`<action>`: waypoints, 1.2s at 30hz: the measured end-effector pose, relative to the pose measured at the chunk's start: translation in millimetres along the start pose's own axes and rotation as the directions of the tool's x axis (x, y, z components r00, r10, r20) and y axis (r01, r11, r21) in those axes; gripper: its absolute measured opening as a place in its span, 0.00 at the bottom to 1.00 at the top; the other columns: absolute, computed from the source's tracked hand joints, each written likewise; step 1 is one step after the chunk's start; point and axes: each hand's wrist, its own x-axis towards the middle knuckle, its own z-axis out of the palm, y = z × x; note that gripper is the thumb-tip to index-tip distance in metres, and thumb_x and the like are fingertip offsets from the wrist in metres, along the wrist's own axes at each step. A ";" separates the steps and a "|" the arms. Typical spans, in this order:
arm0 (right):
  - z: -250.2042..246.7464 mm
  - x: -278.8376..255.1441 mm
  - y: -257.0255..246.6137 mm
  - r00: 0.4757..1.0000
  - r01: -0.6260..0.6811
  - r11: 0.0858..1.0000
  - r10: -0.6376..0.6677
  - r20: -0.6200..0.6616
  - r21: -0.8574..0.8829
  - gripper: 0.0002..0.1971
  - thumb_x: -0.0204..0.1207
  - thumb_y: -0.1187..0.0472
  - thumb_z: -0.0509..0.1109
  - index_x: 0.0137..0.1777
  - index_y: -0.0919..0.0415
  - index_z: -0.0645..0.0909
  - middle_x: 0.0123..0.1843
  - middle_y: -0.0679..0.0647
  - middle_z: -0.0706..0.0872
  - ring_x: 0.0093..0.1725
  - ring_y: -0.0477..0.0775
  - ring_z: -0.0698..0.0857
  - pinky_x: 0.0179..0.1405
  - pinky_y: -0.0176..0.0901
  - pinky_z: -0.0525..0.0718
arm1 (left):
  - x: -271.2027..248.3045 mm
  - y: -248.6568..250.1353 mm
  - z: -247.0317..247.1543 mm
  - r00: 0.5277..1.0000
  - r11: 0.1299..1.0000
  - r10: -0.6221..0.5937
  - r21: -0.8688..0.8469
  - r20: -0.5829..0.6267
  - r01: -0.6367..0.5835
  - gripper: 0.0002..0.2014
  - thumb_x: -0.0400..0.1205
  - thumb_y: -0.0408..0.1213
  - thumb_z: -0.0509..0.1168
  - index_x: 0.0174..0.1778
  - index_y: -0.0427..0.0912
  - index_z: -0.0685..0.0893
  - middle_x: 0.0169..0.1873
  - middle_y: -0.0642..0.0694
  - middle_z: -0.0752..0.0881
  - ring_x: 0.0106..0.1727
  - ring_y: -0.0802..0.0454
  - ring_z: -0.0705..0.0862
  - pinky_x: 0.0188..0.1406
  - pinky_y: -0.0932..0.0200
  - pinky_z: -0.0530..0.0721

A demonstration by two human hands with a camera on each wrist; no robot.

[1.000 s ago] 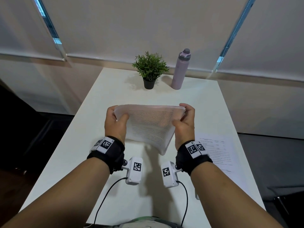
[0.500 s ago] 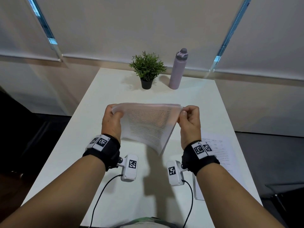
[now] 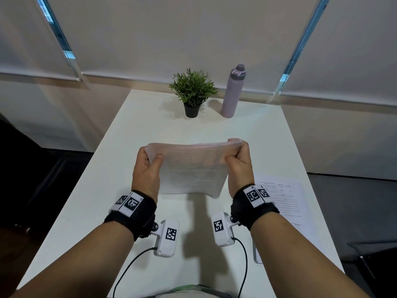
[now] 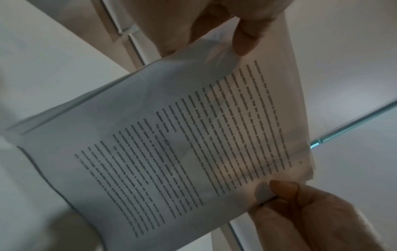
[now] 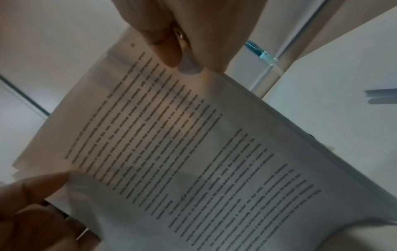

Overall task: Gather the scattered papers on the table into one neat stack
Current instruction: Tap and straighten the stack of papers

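Note:
A stack of printed papers point(image 3: 193, 168) stands on edge over the middle of the white table point(image 3: 133, 147), text side facing me. My left hand point(image 3: 153, 160) grips its left edge, thumb on the front. My right hand point(image 3: 234, 155) grips its right edge near the top corner. The stack's lower edge is close to the tabletop; whether it touches I cannot tell. In the left wrist view the papers point(image 4: 171, 144) fill the frame, and in the right wrist view the same papers point(image 5: 193, 144) appear. One loose printed sheet point(image 3: 285, 203) lies flat on the table at the right, beside my right wrist.
A small potted plant point(image 3: 193, 91) and a lilac water bottle point(image 3: 233, 91) stand at the table's far edge, below the window blinds. The table's right edge runs just beyond the loose sheet. Cables trail from both wrist cameras towards me.
The stack hung skewed, its lower right corner lowest; now its bottom edge is nearly level. My right hand went from pinching the top corner to holding the right edge.

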 end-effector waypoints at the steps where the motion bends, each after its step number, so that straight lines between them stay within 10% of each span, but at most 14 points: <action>1: 0.7 -1.0 -1.1 1.000 -0.012 1.000 0.012 0.021 0.024 0.22 0.63 0.72 0.56 0.55 0.53 0.75 0.45 0.47 0.79 0.43 0.45 0.77 0.40 0.37 0.76 | -1.1 -0.6 -0.8 1.000 1.000 -0.008 -0.001 -0.001 0.008 0.11 0.82 0.25 0.58 0.46 0.48 0.77 0.40 0.52 0.83 0.35 0.68 0.83 0.34 0.76 0.80; 6: -0.4 -7.9 6.7 0.994 -0.110 0.990 0.109 0.012 0.086 0.27 0.53 0.72 0.55 0.55 0.56 0.74 0.41 0.50 0.78 0.40 0.47 0.77 0.37 0.40 0.73 | -1.2 -6.1 -6.5 0.996 0.992 -0.086 0.096 0.013 0.085 0.17 0.67 0.26 0.60 0.46 0.52 0.76 0.40 0.52 0.81 0.42 0.59 0.81 0.40 0.61 0.78; 11: 7.9 -10.4 12.5 0.988 -0.153 0.987 0.151 0.038 0.056 0.27 0.54 0.71 0.56 0.54 0.49 0.74 0.46 0.52 0.79 0.44 0.50 0.76 0.42 0.46 0.74 | 1.0 -12.2 0.4 0.987 0.984 -0.157 0.078 -0.043 0.160 0.16 0.74 0.26 0.64 0.43 0.56 0.77 0.40 0.50 0.82 0.45 0.49 0.80 0.46 0.57 0.79; 17: -1.7 -4.5 -2.8 0.979 0.189 0.976 -0.179 0.093 -0.113 0.37 0.70 0.73 0.59 0.67 0.29 0.67 0.56 0.55 0.77 0.51 0.46 0.80 0.55 0.38 0.81 | 5.6 3.1 3.1 0.997 0.988 0.070 0.140 -0.031 -0.065 0.13 0.76 0.36 0.72 0.45 0.56 0.75 0.44 0.55 0.81 0.43 0.63 0.82 0.44 0.69 0.82; 24: 2.9 1.1 -12.8 0.873 0.487 0.792 -0.444 0.200 -0.368 0.24 0.77 0.61 0.53 0.71 0.66 0.77 0.59 0.54 0.73 0.62 0.28 0.73 0.67 0.22 0.69 | 14.5 17.6 17.0 0.980 0.977 0.153 0.168 -0.130 -0.130 0.06 0.82 0.42 0.61 0.40 0.57 0.79 0.42 0.55 0.85 0.43 0.61 0.81 0.45 0.65 0.79; 36: 8.6 2.3 -2.6 0.995 0.032 0.997 -0.026 0.094 -0.066 0.28 0.62 0.70 0.55 0.56 0.37 0.70 0.48 0.51 0.76 0.42 0.47 0.76 0.42 0.38 0.75 | 8.7 -7.1 0.0 0.991 0.930 0.130 0.343 0.022 -0.129 0.15 0.81 0.31 0.64 0.56 0.54 0.70 0.46 0.61 0.79 0.47 0.65 0.79 0.42 0.71 0.78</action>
